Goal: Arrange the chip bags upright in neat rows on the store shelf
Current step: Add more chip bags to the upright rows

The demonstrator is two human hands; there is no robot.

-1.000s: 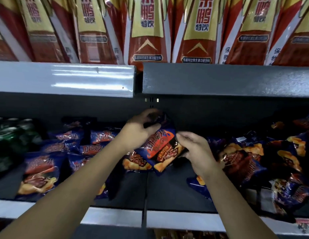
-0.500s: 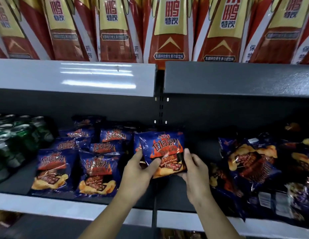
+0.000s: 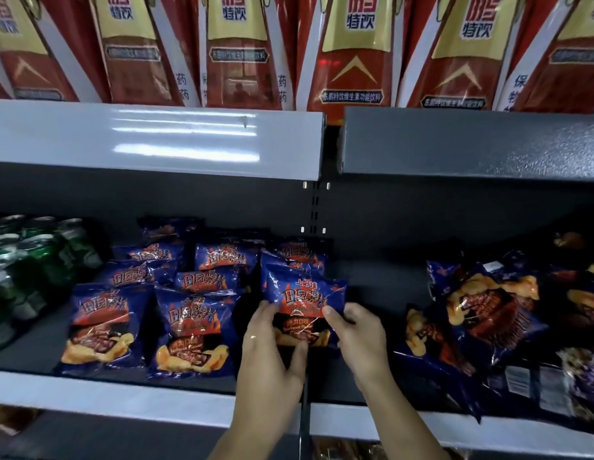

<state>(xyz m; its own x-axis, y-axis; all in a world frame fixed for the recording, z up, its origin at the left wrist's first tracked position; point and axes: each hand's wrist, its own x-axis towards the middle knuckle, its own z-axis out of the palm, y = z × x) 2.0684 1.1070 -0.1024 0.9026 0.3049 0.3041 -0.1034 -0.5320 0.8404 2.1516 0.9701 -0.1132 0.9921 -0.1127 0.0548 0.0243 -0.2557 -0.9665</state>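
You held the chip bag [image 3: 305, 298] upright between both hands at the front of the shelf [image 3: 123, 395]. Your left hand [image 3: 269, 346] gripped its lower left corner and your right hand [image 3: 358, 336] pinched its right edge. Its long axis stood vertical, straight ahead of both hands, just right of the standing rows [image 3: 192, 327]. It read 上好佳 and 田园薯片; the cartons above [image 3: 352, 51] read 特饮

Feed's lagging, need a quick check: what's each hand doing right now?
Left hand: holding the chip bag by its left edge.
Right hand: holding the same bag by its right edge.
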